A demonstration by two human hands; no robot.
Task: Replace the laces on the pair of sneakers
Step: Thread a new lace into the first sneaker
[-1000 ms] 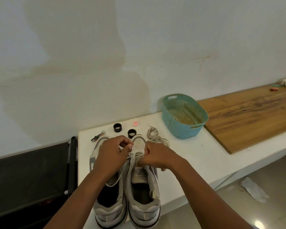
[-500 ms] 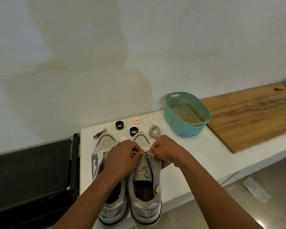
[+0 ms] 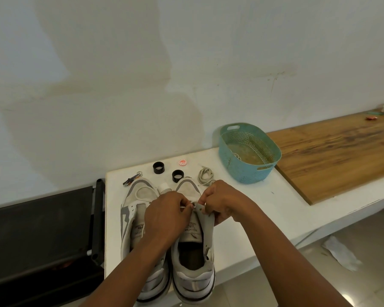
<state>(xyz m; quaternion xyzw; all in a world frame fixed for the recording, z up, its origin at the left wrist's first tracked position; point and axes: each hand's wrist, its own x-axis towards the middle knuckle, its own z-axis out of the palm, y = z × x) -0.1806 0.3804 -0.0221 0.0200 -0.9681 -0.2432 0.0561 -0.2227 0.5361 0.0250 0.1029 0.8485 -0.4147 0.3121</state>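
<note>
Two sneakers (image 3: pixel 193 247) toes twd wall; left hand (image 3: pixel 164 216) pinches lace tip, right hand (image 3: pixel 222 202) grips eyelet flap.

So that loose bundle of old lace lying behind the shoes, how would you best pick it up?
Pinch the lace bundle from above, across the middle of its loops, where several strands lie together. It lies flat and limp on the white table, so there is no edge to get under. Coming from the right looks easiest, I think: the right hand is nearest, and only the basket stands on that side.
</note>
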